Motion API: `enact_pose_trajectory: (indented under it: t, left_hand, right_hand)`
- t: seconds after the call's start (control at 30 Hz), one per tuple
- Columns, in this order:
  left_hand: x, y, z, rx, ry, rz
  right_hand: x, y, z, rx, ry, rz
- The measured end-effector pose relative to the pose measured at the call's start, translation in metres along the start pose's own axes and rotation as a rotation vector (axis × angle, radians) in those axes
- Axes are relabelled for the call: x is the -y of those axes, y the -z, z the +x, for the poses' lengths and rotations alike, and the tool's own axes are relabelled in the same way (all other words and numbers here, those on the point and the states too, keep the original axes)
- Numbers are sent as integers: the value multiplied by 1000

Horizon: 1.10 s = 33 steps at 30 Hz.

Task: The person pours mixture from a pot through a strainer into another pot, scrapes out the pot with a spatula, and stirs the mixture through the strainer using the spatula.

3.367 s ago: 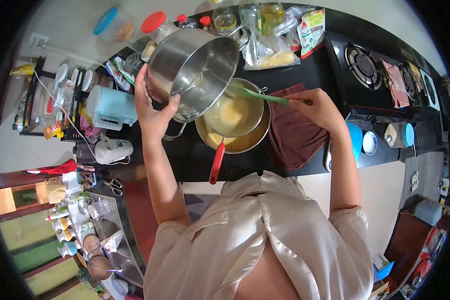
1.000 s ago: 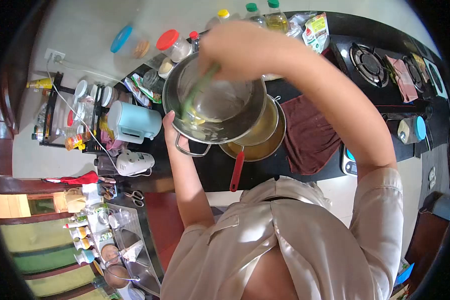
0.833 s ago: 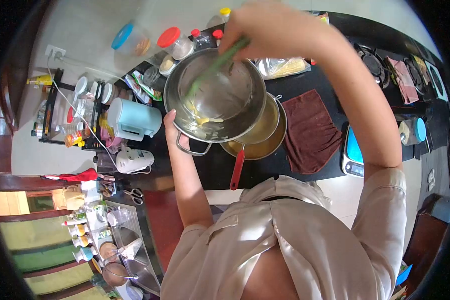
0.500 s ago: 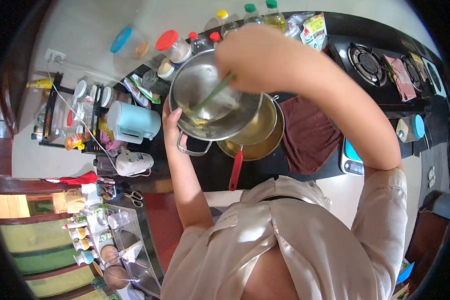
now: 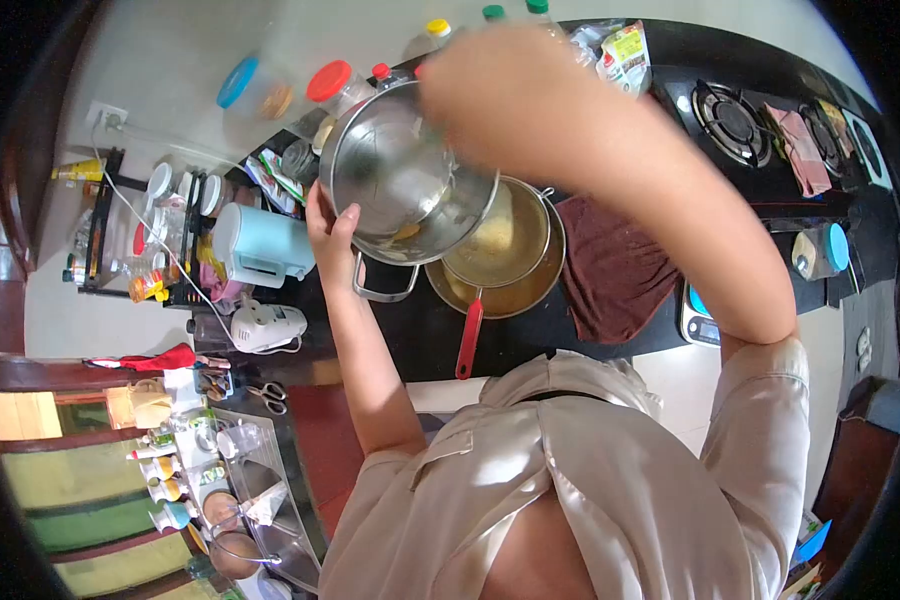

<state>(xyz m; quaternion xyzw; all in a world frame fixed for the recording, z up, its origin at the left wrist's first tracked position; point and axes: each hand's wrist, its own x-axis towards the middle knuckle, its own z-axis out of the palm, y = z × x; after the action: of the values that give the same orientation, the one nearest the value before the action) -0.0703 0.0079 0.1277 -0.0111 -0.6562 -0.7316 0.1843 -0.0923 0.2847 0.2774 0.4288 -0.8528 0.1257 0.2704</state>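
My left hand (image 5: 336, 240) grips the side of a steel pot (image 5: 450, 225), which is tilted with its mouth toward me and to the right. A little yellowish residue shows on the pot's inner wall. Over the pot my right hand (image 5: 495, 95) is closed and smeared by motion. It holds a green-handled utensil (image 5: 370, 168), blurred inside the pot, so its working end cannot be made out. Just right of and below the pot, a fine strainer (image 5: 515, 230) with a red handle (image 5: 470, 338) rests over a wide pan (image 5: 545, 292). Yellowish matter lies in the strainer.
A brown cloth (image 5: 615, 275) lies right of the pan, near a kitchen scale (image 5: 703, 330). Gas burners (image 5: 730, 125) are at the far right. Jars, including a red-lidded one (image 5: 335, 85), stand along the wall. A light-blue kettle (image 5: 260, 245) and a hand mixer (image 5: 268, 325) sit at left.
The pot has shifted slightly left and tilted, baring more of the strainer. My right hand has moved up and left, with the green-handled utensil now blurred further up inside the pot.
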Motion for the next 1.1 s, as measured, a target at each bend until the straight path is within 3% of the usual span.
enact_pose_trajectory:
  t: [0.1, 0.17, 0.2, 0.3, 0.43, 0.5, 0.57, 0.63, 0.73, 0.83, 0.9, 0.93, 0.97, 1.03, 1.1]
  left_hand:
    - [-5, -8, -6, -8, -12, 54]
    - [-3, -10, -3, 45, -37, 52]
    - [-1, -9, -1, 78, -57, 62]
    - [0, -12, -4, 6, -67, 99]
    - [-6, -17, -5, 38, -61, 131]
    - [-4, -17, -2, 64, -70, 122]
    - [-4, -20, -2, 64, -94, 162]
    - [-8, -23, -6, 64, -98, 185]
    - [-12, -23, -8, 59, -95, 216]
    - [-11, -21, -4, 92, -76, 178]
    - [-11, -24, -2, 114, -68, 126]
    - [-12, -27, -4, 112, -85, 131]
    - [-13, -28, -5, 108, -103, 134]
    - [-13, -29, -3, 104, -113, 148]
    - [-13, -30, -2, 108, -119, 166]
  right_hand:
    - [-19, -1, 15, -99, -128, 42]
    - [2, -11, 8, -57, -74, -87]
    - [9, -15, 5, 102, -53, -105]
    - [12, -27, -4, 282, -58, -39]
    - [-19, -3, -1, 7, -166, -14]
    - [-7, -20, -6, -145, -39, -39]
    - [14, -30, -10, 239, -64, -103]
    - [11, -37, -22, 289, -14, -88]
    - [-22, -15, -21, 6, -169, -57]
    - [-28, -12, -10, 55, -225, -149]
    - [-17, -41, -21, 61, -125, -97]
    - [-11, -49, -26, 242, -139, -123]
    - [-10, -45, -29, 241, -136, -124]
    - [-16, -29, -35, 203, -221, -52]
    - [-21, -4, -31, -23, -248, -142]
